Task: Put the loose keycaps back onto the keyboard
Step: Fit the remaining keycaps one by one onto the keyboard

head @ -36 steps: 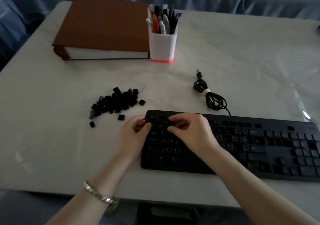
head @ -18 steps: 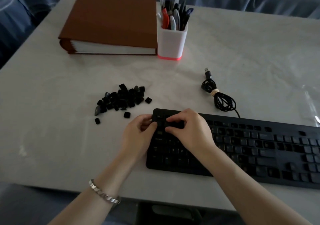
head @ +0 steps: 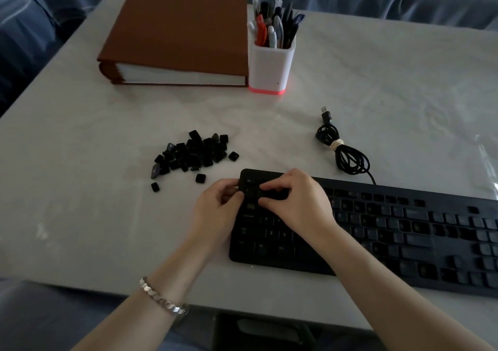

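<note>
Probably light and slick, the keycaps wanted side pinches; our left hand gripped the keyboard, but what our right hand held we couldn't tell.

Head-worn camera looks forward and down, close over the keyboard.

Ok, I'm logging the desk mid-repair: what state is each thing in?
Keyboard: flat on table, gaps among its keys.
Loose keycaps: heaped left of keyboard, a few strays.
Cable: coiled, tied, unplugged.
Book: closed, lying flat.
Pen holder: upright, full of pens.
Left hand: curled at keyboard's left edge; grip unclear.
Right hand: fingertips on top-left keys; grip unclear.
</note>
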`<state>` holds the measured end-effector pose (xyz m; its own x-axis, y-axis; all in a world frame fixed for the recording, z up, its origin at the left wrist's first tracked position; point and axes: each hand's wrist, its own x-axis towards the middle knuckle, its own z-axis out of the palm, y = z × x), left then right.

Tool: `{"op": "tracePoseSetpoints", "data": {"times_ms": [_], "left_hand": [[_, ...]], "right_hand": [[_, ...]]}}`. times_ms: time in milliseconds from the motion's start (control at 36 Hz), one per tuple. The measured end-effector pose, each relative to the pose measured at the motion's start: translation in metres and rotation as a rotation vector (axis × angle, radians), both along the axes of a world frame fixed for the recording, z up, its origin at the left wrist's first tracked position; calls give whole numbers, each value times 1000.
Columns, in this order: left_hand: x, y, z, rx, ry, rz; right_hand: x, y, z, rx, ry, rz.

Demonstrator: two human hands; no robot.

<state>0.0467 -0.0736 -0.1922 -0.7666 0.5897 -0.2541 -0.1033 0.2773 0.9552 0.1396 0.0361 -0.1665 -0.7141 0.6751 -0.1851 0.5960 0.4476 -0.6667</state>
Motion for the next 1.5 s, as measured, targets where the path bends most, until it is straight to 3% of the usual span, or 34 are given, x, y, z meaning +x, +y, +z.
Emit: {"op": "tracePoseSetpoints", "data": {"times_ms": [361,556,639,750,861,1056,1500], "left_hand": [[0,0,2,-69,76,-20],[13,10,11,-280,327,-44],[24,17,16,-370,554,-127],[43,34,15,-312,770,-266],[66,52,12,-277,794,-471],[90,72,4,-301,901,-604],[83,67,-2,-359,1024,-610]], "right_hand": [[3,-8,-10,144,36,28],[30,-6,-2,175,178,56],[62,10,5,134,247,24],[118,43,13,154,235,-40],[174,77,14,261,180,-123],[238,119,14,400,44,-249],[174,102,1,288,142,22]]}}
